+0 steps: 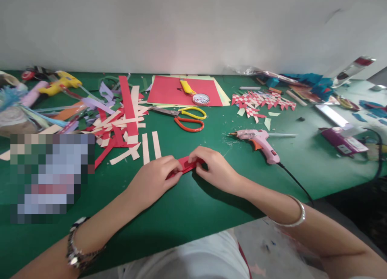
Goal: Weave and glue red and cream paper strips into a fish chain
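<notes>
Between my hands, just above the green table, is a red paper strip (187,164) that looks folded lengthwise. My left hand (155,178) pinches its left end between thumb and fingers. At the other end, my right hand (213,168) grips it the same way, fingers curled over the paper. Two pale paper strips (156,144) lie just beyond my left hand. Scissors (190,118) with one yellow and one orange handle rest farther back, blades pointing left. A pink glue gun (256,142) lies right of my right hand, its nozzle toward the left.
Red and pale strips (128,109) are heaped at left, near a yellow glue gun (62,84). Red card sheets (169,91) at the back bear a yellow cutter (186,86) and a small round dish (201,99). Woven red-and-white paper pieces (263,101) and a purple box (343,141) lie right.
</notes>
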Demonstrator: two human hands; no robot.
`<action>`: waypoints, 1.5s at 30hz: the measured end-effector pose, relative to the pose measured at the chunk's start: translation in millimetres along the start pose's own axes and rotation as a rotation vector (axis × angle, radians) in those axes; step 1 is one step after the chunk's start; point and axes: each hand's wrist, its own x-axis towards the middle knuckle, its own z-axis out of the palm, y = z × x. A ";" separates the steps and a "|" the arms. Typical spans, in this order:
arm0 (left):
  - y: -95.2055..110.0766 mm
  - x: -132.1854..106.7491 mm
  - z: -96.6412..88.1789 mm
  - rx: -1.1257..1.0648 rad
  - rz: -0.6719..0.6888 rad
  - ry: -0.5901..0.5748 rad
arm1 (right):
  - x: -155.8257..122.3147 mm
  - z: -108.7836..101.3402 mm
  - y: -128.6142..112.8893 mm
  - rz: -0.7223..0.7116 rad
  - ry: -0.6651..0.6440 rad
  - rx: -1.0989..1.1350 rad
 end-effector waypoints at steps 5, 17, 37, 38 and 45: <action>1.2 -1.1 -1.0 -0.028 -0.008 -0.028 | -8.0 -15.6 -9.8 -0.018 0.021 -0.264; -2.6 -2.0 -6.8 -0.103 -0.011 -0.028 | -96.0 -85.6 42.2 0.842 0.384 -1.055; -13.5 -12.9 -4.5 -0.113 0.068 0.043 | -83.6 -87.0 37.8 0.672 0.432 -0.660; -14.1 -13.3 -4.1 -0.110 0.075 0.044 | -82.1 -85.6 34.1 0.679 0.429 -0.645; -16.9 -19.6 -1.2 0.181 0.332 0.029 | -76.6 -82.2 43.5 0.756 0.435 -0.582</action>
